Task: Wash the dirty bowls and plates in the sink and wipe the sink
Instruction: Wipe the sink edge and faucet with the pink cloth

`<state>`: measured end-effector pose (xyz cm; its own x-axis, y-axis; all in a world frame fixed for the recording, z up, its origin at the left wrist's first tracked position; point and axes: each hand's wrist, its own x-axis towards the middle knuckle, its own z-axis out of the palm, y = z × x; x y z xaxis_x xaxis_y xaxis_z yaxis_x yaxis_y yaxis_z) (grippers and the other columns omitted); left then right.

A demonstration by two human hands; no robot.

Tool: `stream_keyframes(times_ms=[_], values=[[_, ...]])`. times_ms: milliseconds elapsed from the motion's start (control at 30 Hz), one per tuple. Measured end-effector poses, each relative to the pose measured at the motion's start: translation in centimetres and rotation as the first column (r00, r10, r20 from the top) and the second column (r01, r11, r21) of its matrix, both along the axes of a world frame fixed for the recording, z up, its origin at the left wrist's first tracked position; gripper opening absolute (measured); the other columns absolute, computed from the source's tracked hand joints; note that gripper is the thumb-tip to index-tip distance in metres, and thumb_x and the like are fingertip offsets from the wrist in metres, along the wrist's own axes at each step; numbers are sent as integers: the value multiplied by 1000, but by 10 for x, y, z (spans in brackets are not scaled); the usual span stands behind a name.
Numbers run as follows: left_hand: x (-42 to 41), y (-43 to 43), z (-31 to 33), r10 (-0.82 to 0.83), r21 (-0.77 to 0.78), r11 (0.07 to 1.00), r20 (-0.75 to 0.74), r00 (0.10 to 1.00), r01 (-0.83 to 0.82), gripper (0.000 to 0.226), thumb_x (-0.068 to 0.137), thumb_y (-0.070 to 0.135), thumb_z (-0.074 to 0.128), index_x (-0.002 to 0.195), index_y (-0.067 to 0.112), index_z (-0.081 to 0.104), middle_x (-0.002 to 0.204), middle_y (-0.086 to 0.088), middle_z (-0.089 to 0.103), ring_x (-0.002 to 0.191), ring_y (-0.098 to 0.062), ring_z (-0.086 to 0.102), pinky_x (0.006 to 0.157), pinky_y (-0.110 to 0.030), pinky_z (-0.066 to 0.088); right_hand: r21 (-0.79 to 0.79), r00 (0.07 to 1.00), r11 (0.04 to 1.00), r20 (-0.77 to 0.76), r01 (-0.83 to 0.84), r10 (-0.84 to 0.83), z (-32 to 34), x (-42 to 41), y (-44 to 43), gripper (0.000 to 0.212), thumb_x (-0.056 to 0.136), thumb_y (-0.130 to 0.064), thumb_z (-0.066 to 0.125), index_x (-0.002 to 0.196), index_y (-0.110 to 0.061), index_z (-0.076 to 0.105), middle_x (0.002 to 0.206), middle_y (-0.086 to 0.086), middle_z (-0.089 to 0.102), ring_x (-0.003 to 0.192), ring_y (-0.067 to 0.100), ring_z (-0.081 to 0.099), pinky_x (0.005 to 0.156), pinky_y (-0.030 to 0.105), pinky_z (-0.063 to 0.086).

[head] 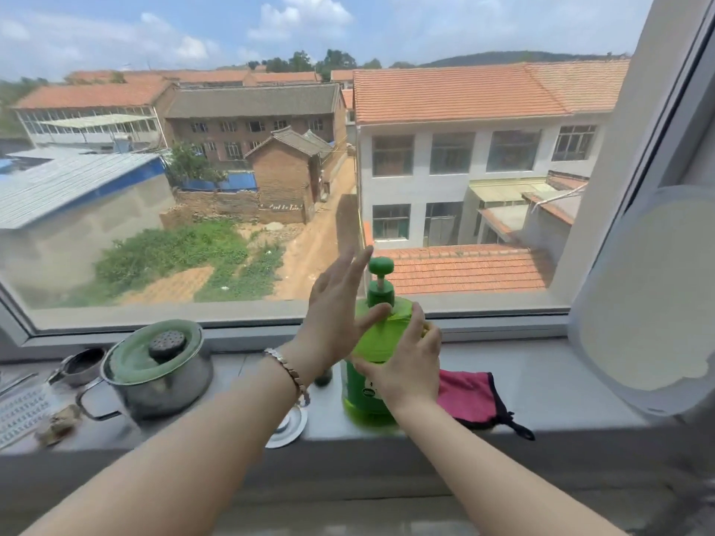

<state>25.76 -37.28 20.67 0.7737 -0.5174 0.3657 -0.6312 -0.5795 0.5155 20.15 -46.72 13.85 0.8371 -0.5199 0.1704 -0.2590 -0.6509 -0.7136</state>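
Observation:
A green pump bottle of dish soap (pixel 369 350) stands upright on the grey windowsill (pixel 541 392). My right hand (pixel 410 365) wraps the bottle's right side, fingers closed on it. My left hand (pixel 336 315) is raised beside the bottle's left shoulder with fingers spread; its thumb touches the bottle below the pump head (pixel 381 266). A metal bracelet sits on my left wrist. No sink, bowls or plates appear in this view.
A steel pot with a glass lid (pixel 154 365) stands left on the sill, a small metal strainer (pixel 79 365) behind it. A pink cloth (pixel 472 396) lies right of the bottle. A small round metal lid (pixel 288 427) sits at the sill's edge. A white round appliance (pixel 650 288) fills the right.

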Motion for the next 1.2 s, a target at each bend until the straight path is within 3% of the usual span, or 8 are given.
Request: stream_keyframes(times_ms=[133, 300, 400, 667, 767, 933, 1067, 1200], values=[[-21, 18, -55, 29, -218, 969, -354, 935, -113, 86, 78, 36, 72, 146, 24, 21, 147, 1, 35, 137, -17, 31, 112, -36, 28, 222, 996, 974, -58, -50, 64, -29, -20, -16, 116, 70, -24, 79, 148, -15, -7, 147, 9, 16, 139, 22, 16, 109, 30, 24], [-30, -6, -66, 142, -180, 962, -304, 942, -203, 98, 73, 39, 76, 144, 47, 8, 150, -8, 20, 135, -27, 32, 109, -43, 32, 149, 961, 989, -273, 8, 34, -58, -62, -52, 44, 82, -8, 58, 124, -17, 54, 119, 4, 60, 109, 20, 55, 90, 29, 45], [-23, -22, -68, 210, -156, 951, -304, 929, -266, 91, 79, 33, 72, 142, 51, 10, 139, -13, 27, 123, -34, 43, 102, -44, 38, 21, 935, 999, -352, -45, 49, -49, -70, -84, 26, 84, -7, 53, 104, -20, 64, 104, -4, 67, 98, 14, 60, 86, 30, 49], [26, -48, -68, 230, -173, 939, -326, 917, -297, 83, 83, 27, 69, 144, 44, 15, 136, -17, 28, 118, -40, 45, 95, -47, 40, -116, 912, 984, -402, -135, 78, -39, -73, -128, 27, 86, -10, 48, 106, -20, 65, 97, -6, 62, 98, 14, 59, 85, 26, 47], [33, -44, -68, 190, -176, 951, -323, 927, -256, 84, 85, 25, 67, 145, 44, 11, 140, -19, 26, 123, -39, 42, 97, -48, 38, -160, 903, 974, -422, -163, 82, -44, -65, -130, 34, 86, -8, 48, 115, -18, 61, 119, -1, 60, 110, 16, 55, 92, 29, 45], [-14, -17, -99, 188, -98, 972, -216, 958, -213, 87, 90, 21, 58, 140, 46, -9, 154, -15, -2, 142, -29, 17, 111, -50, 25, -277, 736, 869, -664, -409, 134, -70, -50, -114, 86, 81, -14, 59, 149, -18, 7, 155, 2, 13, 143, 21, 13, 113, 38, 21], [-98, 31, -145, 126, 28, 992, -325, 937, -124, 66, 90, 13, 56, 145, 24, 22, 147, -6, 18, 134, -22, 28, 110, -27, 26, -505, 778, 757, -629, -415, 6, -94, -44, -97, 76, 80, -8, 62, 143, -12, 20, 145, 9, 30, 134, 27, 28, 108, 41, 25], [-169, 91, -193, 203, 227, 968, -434, 878, -112, 26, 90, 12, 55, 115, 18, 59, 125, 3, 47, 121, -15, 46, 94, -15, 30, -638, 868, 686, -497, -351, -18, -94, -55, -75, 41, 86, 0, 50, 125, -6, 39, 128, 13, 46, 119, 31, 41, 92, 37, 36]])
